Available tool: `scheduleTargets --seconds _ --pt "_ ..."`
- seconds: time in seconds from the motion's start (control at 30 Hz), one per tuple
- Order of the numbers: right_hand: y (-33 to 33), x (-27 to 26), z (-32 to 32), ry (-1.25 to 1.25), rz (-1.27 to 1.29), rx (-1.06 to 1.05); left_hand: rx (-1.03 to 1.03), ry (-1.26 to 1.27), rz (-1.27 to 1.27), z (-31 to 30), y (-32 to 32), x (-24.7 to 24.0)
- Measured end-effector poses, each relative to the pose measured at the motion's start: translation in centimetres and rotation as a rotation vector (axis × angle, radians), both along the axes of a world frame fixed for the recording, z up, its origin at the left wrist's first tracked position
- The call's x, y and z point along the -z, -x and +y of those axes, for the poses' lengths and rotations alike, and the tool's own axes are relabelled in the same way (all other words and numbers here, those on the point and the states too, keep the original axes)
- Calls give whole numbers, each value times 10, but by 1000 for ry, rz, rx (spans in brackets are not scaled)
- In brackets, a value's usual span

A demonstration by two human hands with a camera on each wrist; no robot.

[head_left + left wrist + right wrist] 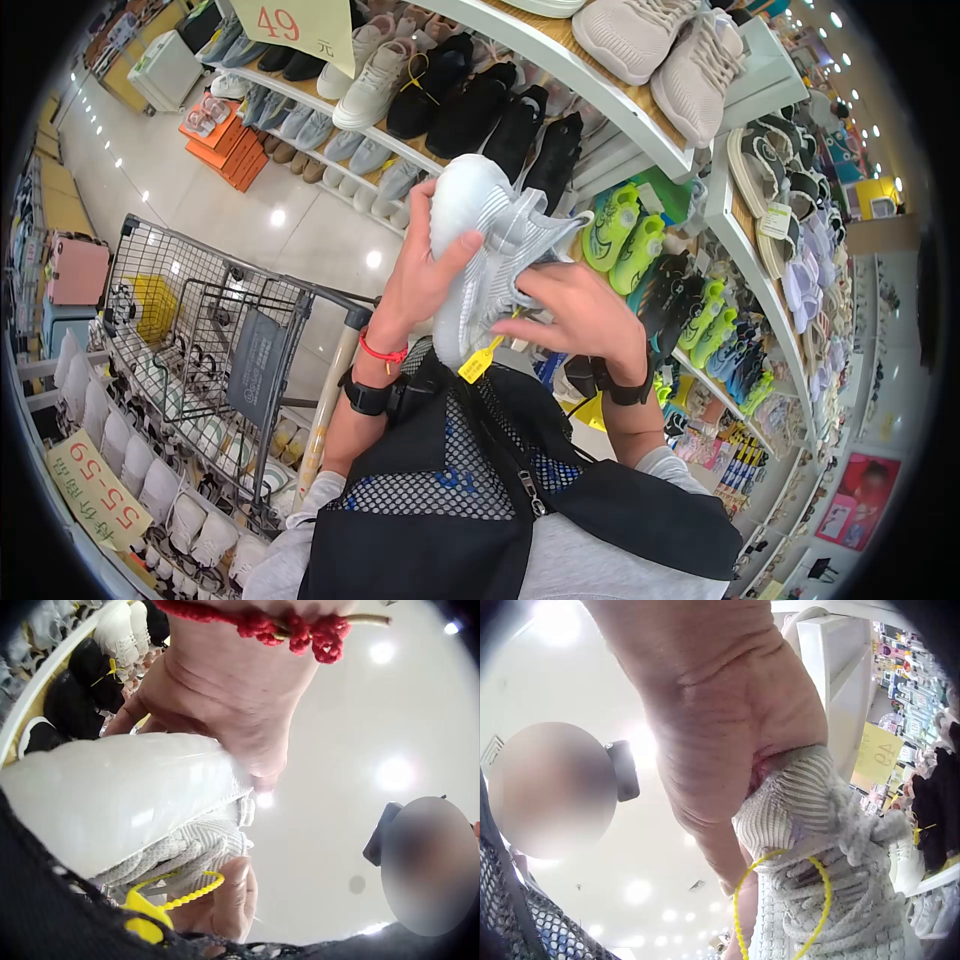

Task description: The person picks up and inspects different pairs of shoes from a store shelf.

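Note:
A light grey knit shoe (pixel 480 250) with a thick white sole (pixel 127 795) is held up before the chest. The left hand (pixel 425 265) grips it at the sole, thumb on one side and fingers behind. The right hand (pixel 580 305) holds the shoe's upper near the opening; some of its fingertips are hidden behind the knit. In the right wrist view the striped collar (pixel 787 802) and the laces (pixel 870 832) lie below that hand. A yellow tag (pixel 480 362) hangs from the shoe by a beaded loop (pixel 826 892).
Shelves of shoes (pixel 520 125) curve around the front and right. A wire shopping cart (pixel 200 330) stands at the left, beside rows of white shoes (pixel 160 490). Orange boxes (pixel 225 155) sit on the floor (pixel 300 240). A black mesh bag (pixel 430 470) lies against the chest.

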State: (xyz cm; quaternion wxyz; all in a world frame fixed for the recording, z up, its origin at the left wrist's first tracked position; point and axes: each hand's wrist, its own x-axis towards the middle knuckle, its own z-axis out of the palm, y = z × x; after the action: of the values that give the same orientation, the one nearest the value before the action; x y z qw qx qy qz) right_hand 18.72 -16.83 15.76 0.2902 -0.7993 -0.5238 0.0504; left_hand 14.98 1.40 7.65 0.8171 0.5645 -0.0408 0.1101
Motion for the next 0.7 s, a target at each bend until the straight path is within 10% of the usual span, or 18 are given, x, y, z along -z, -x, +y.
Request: scheduleTargets --seconds 0.17,0.7 --pt "-5 17 -2 126 209 80 65 69 150 0 -1 5" --pt "17 38 -4 -634 955 367 469 616 311 -18 3 10"
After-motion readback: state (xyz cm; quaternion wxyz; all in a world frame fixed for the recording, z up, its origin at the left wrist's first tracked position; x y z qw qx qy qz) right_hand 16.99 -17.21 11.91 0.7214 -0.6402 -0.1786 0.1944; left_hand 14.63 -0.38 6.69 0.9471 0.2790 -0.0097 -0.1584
